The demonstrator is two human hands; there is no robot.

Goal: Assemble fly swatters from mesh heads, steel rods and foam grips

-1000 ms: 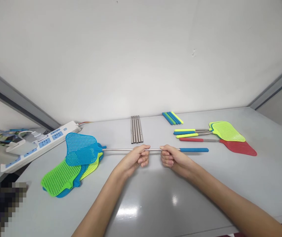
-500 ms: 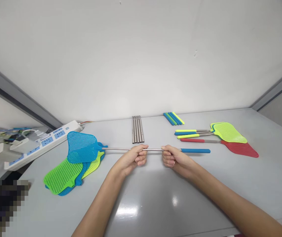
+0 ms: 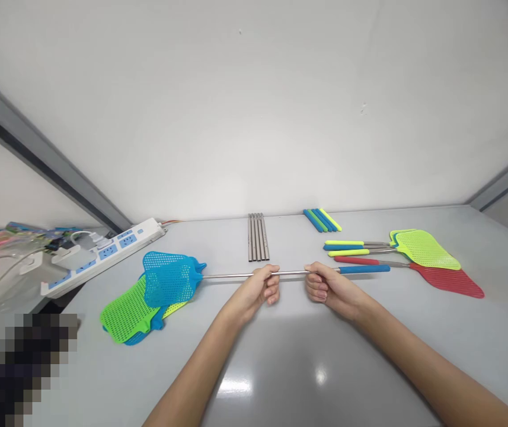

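Note:
Both hands hold one fly swatter level above the table, with a blue mesh head at its left end, a thin metal rod and a blue handle at its right end. My left hand is closed round the rod, thumb on top, nearer the head. Beside the handle, my right hand is closed on the rod, fingers curled. A short stretch of bare rod shows between the hands. Under and beside the blue head lies a pile of loose swatter heads, with a green head uppermost and blue and yellow ones partly hidden.
Several metal tubes lie side by side behind my hands, with several coloured grips near the wall. To the right lie yellow swatters and a red swatter. A power strip with plugs stands at left.
The camera view has turned slightly left, so the scene sits further right. The blue head now overlaps more of the yellow one in the pile. Both hands keep their hold on the rod.

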